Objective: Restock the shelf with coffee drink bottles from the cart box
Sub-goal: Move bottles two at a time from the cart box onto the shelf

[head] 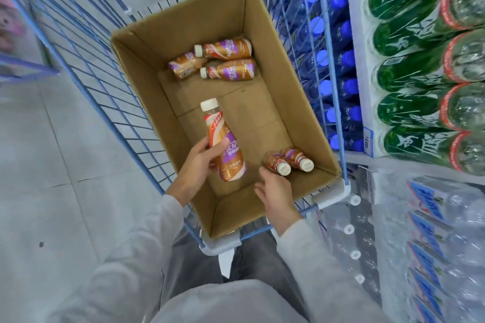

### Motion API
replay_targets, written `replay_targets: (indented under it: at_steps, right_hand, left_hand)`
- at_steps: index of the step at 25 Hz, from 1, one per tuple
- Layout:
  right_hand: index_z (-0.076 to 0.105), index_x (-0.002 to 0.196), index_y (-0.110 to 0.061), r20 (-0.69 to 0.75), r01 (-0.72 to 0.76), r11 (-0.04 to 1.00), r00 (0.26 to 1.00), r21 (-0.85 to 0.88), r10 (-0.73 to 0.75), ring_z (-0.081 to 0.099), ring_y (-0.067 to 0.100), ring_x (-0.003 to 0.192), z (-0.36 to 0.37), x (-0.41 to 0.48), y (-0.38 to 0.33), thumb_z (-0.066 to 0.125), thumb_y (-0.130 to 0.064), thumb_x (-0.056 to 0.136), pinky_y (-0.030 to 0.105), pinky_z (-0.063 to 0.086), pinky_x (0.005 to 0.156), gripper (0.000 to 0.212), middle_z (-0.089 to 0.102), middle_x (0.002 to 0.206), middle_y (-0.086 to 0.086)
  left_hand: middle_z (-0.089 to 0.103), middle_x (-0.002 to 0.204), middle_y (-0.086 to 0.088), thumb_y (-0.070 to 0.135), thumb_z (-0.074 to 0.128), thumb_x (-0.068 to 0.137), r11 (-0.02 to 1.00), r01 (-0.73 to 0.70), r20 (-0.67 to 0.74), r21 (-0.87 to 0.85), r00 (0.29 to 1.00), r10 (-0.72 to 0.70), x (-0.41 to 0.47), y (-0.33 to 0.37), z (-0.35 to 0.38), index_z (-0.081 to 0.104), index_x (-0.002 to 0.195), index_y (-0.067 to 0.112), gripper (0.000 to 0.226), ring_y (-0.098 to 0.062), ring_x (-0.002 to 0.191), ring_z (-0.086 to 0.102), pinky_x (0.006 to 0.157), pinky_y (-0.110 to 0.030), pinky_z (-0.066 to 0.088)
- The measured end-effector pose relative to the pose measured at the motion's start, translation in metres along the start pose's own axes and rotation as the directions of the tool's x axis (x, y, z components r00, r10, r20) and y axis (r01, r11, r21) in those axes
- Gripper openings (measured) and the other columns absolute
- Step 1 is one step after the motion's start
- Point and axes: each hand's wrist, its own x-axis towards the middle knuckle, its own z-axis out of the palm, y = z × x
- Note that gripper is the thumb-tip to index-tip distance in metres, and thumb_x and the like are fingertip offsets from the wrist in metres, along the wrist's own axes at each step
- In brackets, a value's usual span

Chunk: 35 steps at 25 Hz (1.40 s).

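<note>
Status: left grip (195, 169) is closed round one coffee bottle (216, 126), thumb across the purple label, fingers behind the lower body. Long axis runs almost straight away from the person: cap at the far end, base at the near end and kicked slightly right. Look: cream-white cap, red band at the neck, caramel-brown sleeve with a white swirl, purple patch mid-body. Most of its length sticks out beyond the grip on the far side; the base shows just past the thumb, inside the outline of the cardboard box (262, 34). Right grip (275, 195) is loose and spread, holding nothing; near pair (275, 161) of matching bottles lies right at its fingertips in the box's near right corner, caps pointing back at the person, contact cannot be told. Far three (229, 69) lie on their sides well beyond both grips at the far end, two with caps to the left, the third with its neck to the right. Box sits in a blue wire cart (105, 65). Right of the right grip: blue-capped bottles (341, 60), then green bottles (404, 60).
</note>
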Motion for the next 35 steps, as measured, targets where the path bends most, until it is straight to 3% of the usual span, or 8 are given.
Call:
replay_targets:
  at_steps: [3,6,8,11,18,26,29,35]
  right_hand:
    - [0.063,0.125,-0.007,-0.206,-0.037,0.943,0.972,0.330,0.110,0.064,0.028,0.104,0.032,0.038,-0.005,0.072,-0.015,0.092,0.034,0.052,0.092,0.035,0.068,0.115,0.011]
    - [0.056,0.136,-0.011,-0.474,0.061,0.975,0.879,0.215,0.049,0.063,0.024,0.106,0.038,0.077,-0.003,0.077,-0.020,0.088,0.031,0.046,0.090,0.052,0.067,0.123,0.007]
    - [0.045,0.146,-0.013,-0.322,0.129,0.615,0.923,0.778,0.212,0.053,0.026,0.132,0.043,0.108,-0.001,0.067,-0.027,0.095,0.035,0.038,0.109,0.057,0.056,0.142,0.011]
    - [0.049,0.146,-0.017,-0.406,0.174,0.930,0.914,0.324,-0.029,0.055,0.028,0.133,0.049,0.116,0.004,0.068,-0.028,0.097,0.035,0.044,0.108,0.054,0.057,0.145,0.011]
    - [0.064,0.115,-0.024,-0.347,0.279,0.877,0.927,0.392,-0.140,0.063,0.001,0.083,0.041,0.061,0.018,0.091,-0.015,0.072,0.023,0.044,0.087,0.051,0.068,0.099,-0.011]
    - [0.058,0.107,-0.049,-0.172,0.571,0.783,0.821,0.249,-0.544,0.065,-0.016,0.085,0.006,-0.097,0.022,0.095,-0.033,0.066,0.004,0.048,0.068,0.057,0.070,0.096,-0.023]
    - [0.067,0.121,-0.037,-0.179,0.652,0.674,0.751,0.347,-0.635,0.071,0.004,0.101,-0.021,-0.140,0.015,0.096,-0.040,0.055,0.026,0.055,0.094,0.072,0.075,0.109,-0.012]
    - [0.068,0.126,-0.026,-0.175,0.693,0.510,0.664,0.510,-0.727,0.071,0.025,0.106,-0.095,-0.182,0.025,0.087,-0.033,0.065,0.051,0.052,0.103,0.063,0.076,0.109,0.005]
  left_hand:
    - [0.077,0.111,0.007,0.046,0.070,0.080,1.000,0.021,-0.014,-0.020,1.000,-0.021,-0.007,-0.004,-0.006,0.065,0.119,0.032,0.042,-0.015,0.103,0.074,0.089,-0.038,0.055]
    - [0.076,0.112,0.006,0.044,0.070,0.080,0.999,0.045,-0.008,-0.017,0.999,-0.045,-0.012,-0.011,-0.010,0.064,0.121,0.031,0.044,-0.017,0.105,0.073,0.085,-0.034,0.057]
    - [0.076,0.112,0.007,0.045,0.070,0.078,0.998,0.062,-0.008,-0.012,0.998,-0.062,-0.016,-0.015,-0.013,0.063,0.122,0.032,0.046,-0.017,0.106,0.073,0.080,-0.029,0.059]
    - [0.076,0.112,0.008,0.045,0.070,0.078,0.997,0.076,-0.008,0.001,0.997,-0.076,-0.021,-0.021,-0.017,0.062,0.123,0.032,0.047,-0.016,0.105,0.073,0.074,-0.026,0.061]
    - [0.076,0.111,0.011,0.051,0.078,0.079,0.999,0.036,-0.017,0.019,0.999,-0.036,-0.045,0.006,-0.011,0.062,0.122,0.037,0.048,-0.016,0.104,0.073,0.086,-0.035,0.059]
    - [0.075,0.115,0.004,0.068,0.079,0.065,0.991,-0.095,0.020,0.091,0.995,0.094,-0.099,0.082,0.012,0.065,0.127,0.036,0.071,-0.021,0.108,0.072,0.094,-0.046,0.059]
    - [0.076,0.114,0.006,0.075,0.083,0.056,0.968,-0.203,0.125,0.147,0.975,0.185,-0.122,0.104,0.029,0.070,0.118,0.044,0.071,-0.017,0.105,0.073,0.085,-0.039,0.060]
    - [0.078,0.107,0.004,0.071,0.085,0.057,0.911,-0.367,0.306,0.189,0.903,0.300,-0.170,0.114,0.090,0.074,0.113,0.045,0.063,-0.011,0.093,0.075,0.071,-0.025,0.059]
